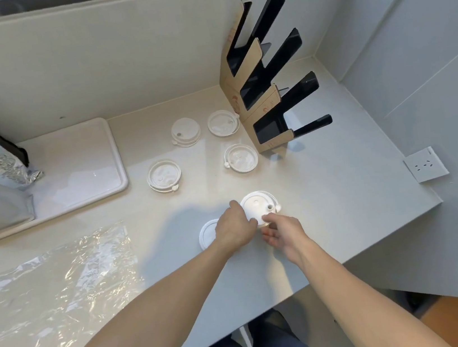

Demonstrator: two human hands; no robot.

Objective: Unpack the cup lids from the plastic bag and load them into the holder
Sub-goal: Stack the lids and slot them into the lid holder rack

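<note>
Currently both hands are on one round white plastic cup lid (259,206), lifted slightly at the near edge of the pale countertop (341,187). Left hand (235,227) has fingers curled over the lid's left rim; right hand (281,232) pinches the near rim between thumb and fingertips, other fingers loosely spread below. I can't tell whether it's a single lid or a few nested.

Another flat white lid (207,232) lies partly under the left knuckles, just left of the held one. Four more white lids sit well beyond the fingertips: near-left lid (164,177), near-right lid (241,158), far-left lid (186,132), far-right lid (222,122). The black slotted holder with kraft cardboard side (263,80) stands beyond those, up and right of the fingers, slots looking empty. The crumpled clear plastic bag (55,286) lies flat well left of the left forearm, apparently emptied.

My read: unpacking done, loading not yet begun. To do this step well, I'd keep the rim grip light so the thin plastic doesn't flex, turn the lid on edge with the sip tab consistently oriented, then slide it into the nearest slot. Stacking the loose lids first would cut trips, but a squeezed stack may pop apart.
</note>
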